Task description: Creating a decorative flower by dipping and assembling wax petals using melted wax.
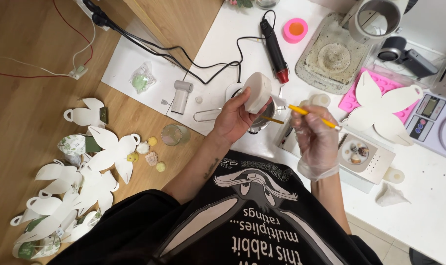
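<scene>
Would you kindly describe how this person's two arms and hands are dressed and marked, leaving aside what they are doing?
The left hand is bare, with no glove, and its forearm carries a small dark tattoo near the elbow. The right hand wears a thin, clear disposable glove that ends in a loose cuff just past the wrist. Both forearms are uncovered below the short sleeves of a black printed T-shirt.

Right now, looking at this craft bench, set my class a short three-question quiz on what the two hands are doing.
1. True or false: the right hand wears a clear glove.
2. What does the left hand hold? A) white round mould B) pink mould C) scissors
3. Fill in: the right hand holds a yellow ____.

Key:
1. True.
2. A, the white round mould, tilted above a metal cup.
3. Brush: the yellow brush points towards the mould.
</scene>
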